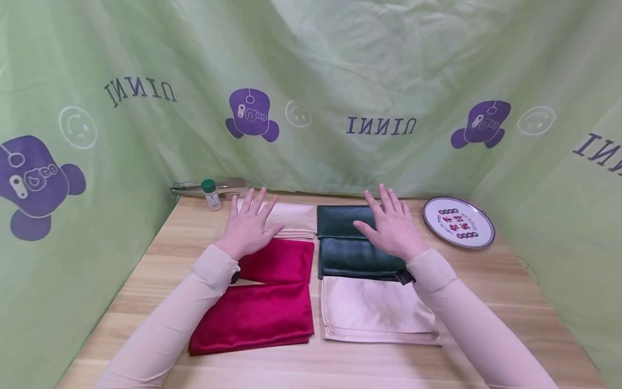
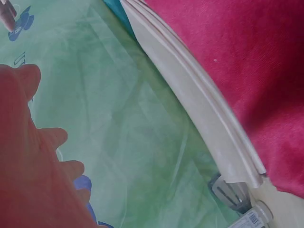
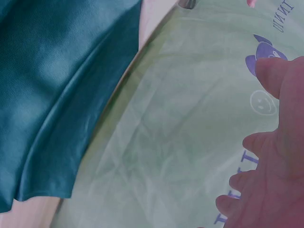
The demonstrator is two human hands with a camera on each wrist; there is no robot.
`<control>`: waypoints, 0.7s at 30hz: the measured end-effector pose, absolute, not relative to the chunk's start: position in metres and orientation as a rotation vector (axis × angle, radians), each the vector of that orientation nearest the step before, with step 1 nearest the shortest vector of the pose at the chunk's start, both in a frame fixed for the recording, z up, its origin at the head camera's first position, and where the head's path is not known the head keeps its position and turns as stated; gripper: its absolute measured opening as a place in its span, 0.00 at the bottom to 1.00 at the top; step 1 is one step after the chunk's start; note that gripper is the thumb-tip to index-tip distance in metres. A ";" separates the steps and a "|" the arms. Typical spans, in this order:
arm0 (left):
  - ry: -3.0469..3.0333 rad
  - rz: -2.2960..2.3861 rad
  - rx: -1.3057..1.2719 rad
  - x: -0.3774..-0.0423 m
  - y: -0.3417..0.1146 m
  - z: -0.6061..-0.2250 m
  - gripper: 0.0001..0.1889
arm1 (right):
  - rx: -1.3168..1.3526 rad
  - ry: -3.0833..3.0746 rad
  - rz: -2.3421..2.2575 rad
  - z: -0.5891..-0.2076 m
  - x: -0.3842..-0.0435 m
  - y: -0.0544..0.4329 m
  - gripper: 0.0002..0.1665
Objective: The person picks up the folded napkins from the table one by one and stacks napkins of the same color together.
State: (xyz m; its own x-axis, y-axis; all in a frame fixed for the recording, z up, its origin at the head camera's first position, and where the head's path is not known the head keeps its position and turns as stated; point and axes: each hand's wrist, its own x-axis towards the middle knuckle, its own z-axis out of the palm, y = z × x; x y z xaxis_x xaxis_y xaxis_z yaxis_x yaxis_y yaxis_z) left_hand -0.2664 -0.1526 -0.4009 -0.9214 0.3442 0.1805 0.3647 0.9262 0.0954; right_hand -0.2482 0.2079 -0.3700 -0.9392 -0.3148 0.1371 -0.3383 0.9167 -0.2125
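Observation:
My left hand [image 1: 249, 224] hovers with spread, straight fingers over the left column of folded satin cloths and holds nothing. Beneath and beside it lie a pale cream cloth [image 1: 298, 217] at the back and a crimson cloth [image 1: 286, 262] in the middle. A second crimson cloth [image 1: 262, 316] lies nearest the body. The right hand [image 1: 394, 227], likewise spread and holding nothing, is above two dark green cloths, one at the back [image 1: 337, 222] and one in front of it [image 1: 357, 256]. A pale pink cloth [image 1: 379, 308] lies below its wrist.
A white plate [image 1: 436, 222] with red lettering stands at the back right. At the back left are a small green-lidded jar [image 1: 211, 195] and metal utensils [image 1: 189, 189], among them a slotted turner [image 2: 230, 192]. Green printed fabric [image 1: 311, 162] walls in the wooden table [image 1: 167, 254].

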 end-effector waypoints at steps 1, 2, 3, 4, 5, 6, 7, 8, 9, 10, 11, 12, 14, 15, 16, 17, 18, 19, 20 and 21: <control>-2.928 -0.197 -0.541 -0.265 -0.152 -0.402 0.40 | 0.510 -2.979 0.360 -0.371 -0.248 0.209 0.50; -2.929 -0.196 -0.538 -0.264 -0.152 -0.402 0.40 | 0.514 -2.980 0.372 -0.372 -0.247 0.209 0.50; -2.930 -0.197 -0.537 -0.263 -0.151 -0.403 0.40 | 0.517 -2.983 0.385 -0.372 -0.247 0.211 0.50; -2.930 -0.206 -0.538 -0.261 -0.150 -0.404 0.39 | 0.525 -2.986 0.419 -0.373 -0.246 0.212 0.50; -2.932 -0.221 -0.542 -0.257 -0.148 -0.404 0.39 | 0.530 -2.990 0.461 -0.374 -0.244 0.215 0.50; -2.930 -0.244 -0.552 -0.253 -0.144 -0.404 0.39 | 0.534 -2.995 0.500 -0.375 -0.243 0.218 0.50; -2.927 -0.268 -0.565 -0.247 -0.140 -0.404 0.38 | 0.539 -2.998 0.544 -0.376 -0.242 0.222 0.50; -2.923 -0.303 -0.580 -0.241 -0.135 -0.403 0.38 | 0.544 -3.003 0.597 -0.376 -0.240 0.226 0.50; -2.922 -0.346 -0.603 -0.233 -0.128 -0.403 0.37 | 0.545 -3.013 0.648 -0.377 -0.238 0.231 0.50; -2.920 -0.394 -0.634 -0.225 -0.121 -0.402 0.37 | 0.545 -3.019 0.701 -0.378 -0.234 0.237 0.49; -2.919 -0.434 -0.666 -0.216 -0.113 -0.403 0.36 | 0.541 -3.032 0.740 -0.380 -0.231 0.243 0.50; -2.919 -0.475 -0.703 -0.208 -0.104 -0.403 0.34 | 0.535 -3.042 0.768 -0.381 -0.227 0.249 0.50; -2.934 -0.539 -0.780 -0.191 -0.087 -0.405 0.32 | 0.512 -3.070 0.810 -0.385 -0.216 0.261 0.49; -2.945 -0.567 -0.825 -0.183 -0.079 -0.406 0.31 | 0.496 -3.082 0.818 -0.387 -0.211 0.266 0.49; -2.957 -0.582 -0.876 -0.176 -0.072 -0.408 0.29 | 0.479 -3.087 0.820 -0.390 -0.205 0.273 0.49; -2.972 -0.594 -0.926 -0.169 -0.064 -0.410 0.28 | 0.458 -3.096 0.816 -0.393 -0.198 0.278 0.48; -2.985 -0.605 -0.978 -0.163 -0.058 -0.412 0.27 | 0.436 -3.106 0.811 -0.396 -0.191 0.284 0.48; -2.989 -0.602 -1.025 -0.158 -0.052 -0.414 0.27 | 0.414 -3.118 0.800 -0.399 -0.184 0.288 0.47; -2.992 -0.606 -1.068 -0.153 -0.047 -0.417 0.26 | 0.394 -3.129 0.790 -0.403 -0.177 0.293 0.47; -2.992 -0.603 -1.102 -0.149 -0.043 -0.419 0.25 | 0.377 -3.139 0.783 -0.406 -0.169 0.298 0.46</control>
